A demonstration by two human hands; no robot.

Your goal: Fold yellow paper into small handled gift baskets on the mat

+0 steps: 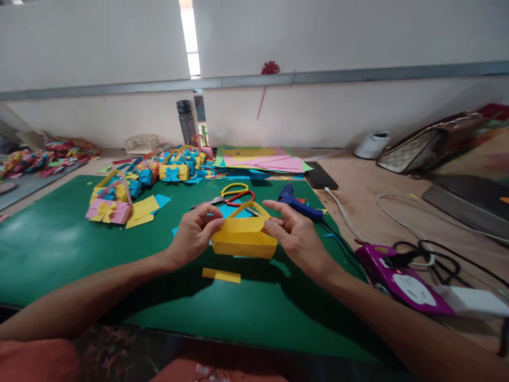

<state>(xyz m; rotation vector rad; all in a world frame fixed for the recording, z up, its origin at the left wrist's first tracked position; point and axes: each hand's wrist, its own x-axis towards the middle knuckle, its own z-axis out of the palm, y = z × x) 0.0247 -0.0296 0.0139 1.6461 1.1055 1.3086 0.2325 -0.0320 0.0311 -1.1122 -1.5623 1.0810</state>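
Note:
Between my two hands is a small yellow paper basket [244, 248] with a folded strip handle, held above the green mat [167, 297]. My left hand [194, 233] pinches its left end between thumb and fingers. At the right end, my right hand [296, 233] grips the rim with the thumb, its index finger stretched toward the handle. A loose yellow paper strip [221, 275] lies on the mat just below the basket. Behind the basket rest scissors [234, 194] with red and yellow handles, over blue paper. A blue glue gun [298, 204] lies beyond my right hand.
Finished paper baskets with bows [109, 207] stand at the back left, beside yellow paper pieces [143, 212]. Coloured sheets [262, 159] are stacked at the back, near a black phone [321, 175]. On the right are a purple power strip [401, 278], cables and a handbag [425, 143].

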